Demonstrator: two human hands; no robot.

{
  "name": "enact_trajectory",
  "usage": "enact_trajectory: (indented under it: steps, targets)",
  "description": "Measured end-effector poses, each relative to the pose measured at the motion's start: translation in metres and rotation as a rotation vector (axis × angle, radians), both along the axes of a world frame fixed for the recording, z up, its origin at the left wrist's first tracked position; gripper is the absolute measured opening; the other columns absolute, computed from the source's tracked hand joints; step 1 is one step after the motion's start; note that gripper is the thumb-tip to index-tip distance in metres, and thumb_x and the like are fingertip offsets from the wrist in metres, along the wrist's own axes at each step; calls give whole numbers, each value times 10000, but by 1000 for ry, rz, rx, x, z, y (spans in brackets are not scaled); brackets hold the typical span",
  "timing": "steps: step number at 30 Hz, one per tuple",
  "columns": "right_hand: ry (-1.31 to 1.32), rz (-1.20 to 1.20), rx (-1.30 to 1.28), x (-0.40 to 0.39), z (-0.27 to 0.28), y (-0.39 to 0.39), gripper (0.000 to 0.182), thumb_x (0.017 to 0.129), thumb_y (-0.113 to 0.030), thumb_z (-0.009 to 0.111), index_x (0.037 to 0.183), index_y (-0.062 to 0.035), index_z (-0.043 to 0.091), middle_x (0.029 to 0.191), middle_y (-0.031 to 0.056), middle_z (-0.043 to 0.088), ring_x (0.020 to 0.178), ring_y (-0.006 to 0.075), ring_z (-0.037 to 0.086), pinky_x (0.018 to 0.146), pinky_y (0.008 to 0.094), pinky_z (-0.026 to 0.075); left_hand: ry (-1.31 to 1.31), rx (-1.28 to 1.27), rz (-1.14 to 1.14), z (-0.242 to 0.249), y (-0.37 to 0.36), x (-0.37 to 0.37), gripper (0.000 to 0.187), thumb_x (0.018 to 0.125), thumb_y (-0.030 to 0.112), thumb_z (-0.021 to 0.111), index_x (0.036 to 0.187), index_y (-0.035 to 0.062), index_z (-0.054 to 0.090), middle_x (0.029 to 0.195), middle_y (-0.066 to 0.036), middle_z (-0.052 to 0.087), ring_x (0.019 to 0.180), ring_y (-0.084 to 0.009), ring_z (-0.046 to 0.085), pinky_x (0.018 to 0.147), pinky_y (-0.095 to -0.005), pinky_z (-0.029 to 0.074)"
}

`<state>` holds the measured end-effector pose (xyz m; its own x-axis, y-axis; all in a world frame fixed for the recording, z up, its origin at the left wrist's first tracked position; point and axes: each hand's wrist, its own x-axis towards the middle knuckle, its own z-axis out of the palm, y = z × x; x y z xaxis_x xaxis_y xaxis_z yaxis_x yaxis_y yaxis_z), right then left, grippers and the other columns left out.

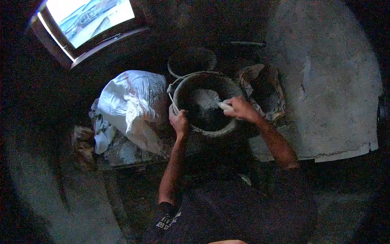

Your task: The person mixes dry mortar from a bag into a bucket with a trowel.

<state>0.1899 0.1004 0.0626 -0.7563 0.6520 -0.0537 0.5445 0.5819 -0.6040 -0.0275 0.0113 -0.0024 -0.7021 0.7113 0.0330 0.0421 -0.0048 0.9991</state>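
A dark bucket [215,133] with a dusty, pale rim stands in front of me. Inside it lies a patch of whitish-grey powder [206,99]. My left hand [178,122] is closed at the bucket's left side, where the pale handle [173,101] runs down to the fingers; the thumb side looks dusted white. Over the right part of the opening, my right hand [240,109] is closed, with a whitish shape at the fingertips. Whether that is a tool's end or powdered fingers is too dim to tell.
A bulky white sack [134,93] stands left of the bucket. Behind is another round container [191,61]. An open, crumpled paper bag [280,99] sits to the right, beside a large grey sheet [337,93]. A bright window [95,18] is at upper left.
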Motion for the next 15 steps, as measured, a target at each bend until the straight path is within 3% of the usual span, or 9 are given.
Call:
enact_trajectory:
  steps: [3, 5, 9, 12, 15]
  targets:
    - [37, 27, -71, -3, -10, 6, 403, 650, -228, 588, 953, 22, 495, 610, 98, 541, 483, 149, 516, 457, 274, 406, 4, 123, -13, -17, 6, -4, 408, 605, 123, 511, 975, -25, 420, 821, -118, 493, 722, -212, 450, 684, -286, 357]
    - [-79, -81, -69, -15, 14, -8, 323, 603, -208, 625, 808, 29, 544, 630, 108, 547, 525, 155, 524, 461, 288, 406, 51, 56, -21, -3, 1, -1, 401, 597, 110, 512, 965, -24, 426, 841, -123, 499, 745, -217, 457, 690, -281, 356]
    - [-45, -29, -189, -9, -1, 7, 332, 615, -215, 619, 829, 19, 522, 641, 91, 532, 484, 152, 499, 445, 294, 400, 62, 25, -18, -3, 2, -3, 393, 600, 115, 504, 959, -25, 429, 858, -127, 500, 761, -220, 460, 695, -280, 354]
    - [-12, -196, -242, -2, 3, 0, 384, 628, -227, 615, 905, 5, 487, 706, 87, 521, 528, 210, 505, 499, 323, 408, 7, 65, -17, -8, 2, -4, 393, 598, 124, 506, 954, -24, 433, 856, -128, 499, 764, -224, 459, 701, -284, 352]
    - [-65, -110, -26, 16, 20, -2, 416, 618, -221, 623, 947, -20, 467, 768, 100, 508, 605, 257, 508, 578, 351, 410, 40, 31, -17, -7, 2, -3, 384, 606, 119, 501, 956, -24, 432, 853, -129, 498, 764, -226, 459, 700, -285, 351]
